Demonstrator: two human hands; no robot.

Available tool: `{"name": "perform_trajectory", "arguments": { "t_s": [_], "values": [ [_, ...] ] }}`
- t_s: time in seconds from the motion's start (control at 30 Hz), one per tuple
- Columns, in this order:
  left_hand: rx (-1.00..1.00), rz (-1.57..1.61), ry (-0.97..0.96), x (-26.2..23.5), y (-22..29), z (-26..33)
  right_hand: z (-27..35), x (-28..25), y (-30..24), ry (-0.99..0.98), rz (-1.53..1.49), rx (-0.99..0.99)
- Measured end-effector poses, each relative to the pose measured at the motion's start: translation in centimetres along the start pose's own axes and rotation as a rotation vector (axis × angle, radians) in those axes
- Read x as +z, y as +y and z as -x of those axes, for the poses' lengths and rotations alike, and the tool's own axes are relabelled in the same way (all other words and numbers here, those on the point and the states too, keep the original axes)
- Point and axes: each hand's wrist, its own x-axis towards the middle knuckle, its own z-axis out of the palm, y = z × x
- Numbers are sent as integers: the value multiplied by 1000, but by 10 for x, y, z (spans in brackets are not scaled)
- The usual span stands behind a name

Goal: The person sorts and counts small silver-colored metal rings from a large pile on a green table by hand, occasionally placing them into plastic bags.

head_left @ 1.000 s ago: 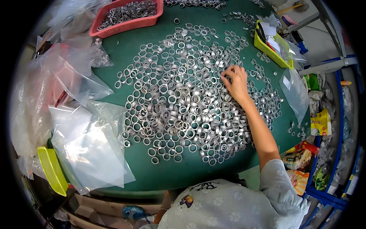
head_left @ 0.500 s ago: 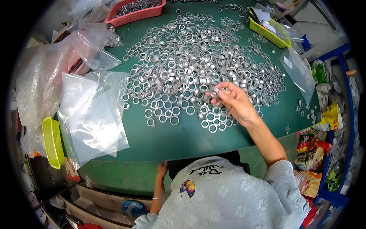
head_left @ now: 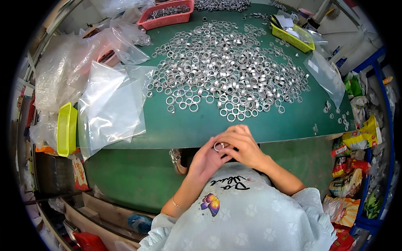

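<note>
A small silver metal ring (head_left: 217, 147) sits between my two hands at the table's front edge. My left hand (head_left: 204, 161) has its palm turned up, with its fingertips closed around the ring. My right hand (head_left: 243, 146) meets it from the other side, fingers bent over and pinching at the ring; part of that grip is hidden behind the fingers. Just beyond my hands, a wide heap of similar metal rings (head_left: 234, 62) spreads over the green table (head_left: 176, 129). Some rings along the heap's near edge lie flat in a single layer.
Clear plastic bags (head_left: 111, 104) cover the table's left side, beside a yellow-green basket (head_left: 67, 129). At the back are a red tray (head_left: 167, 19) of small metal parts and a yellow basket (head_left: 293, 38). A blue rack (head_left: 366, 167) with packages stands to the right.
My right hand has come back from the heap to the table's front edge with a ring. My left hand has risen from below the edge to meet it. The view has shifted.
</note>
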Motion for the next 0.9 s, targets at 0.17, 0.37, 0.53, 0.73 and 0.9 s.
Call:
{"name": "perform_trajectory", "arguments": {
  "t_s": [0.17,0.37,0.53,0.73,0.9],
  "values": [
    [102,-109,81,-9,-11,-3,0,-18,48,240,137,155],
    [305,-167,279,-18,-12,1,-28,-7,82,-34,493,-44],
    [520,-482,214,-25,30,-11,-39,-22,105,-11,634,-109],
    [936,-1936,331,-20,74,-51,-45,-45,136,145,696,-118],
    [980,-2185,378,-26,87,-72,-43,-73,167,367,569,124]
  ]
}}
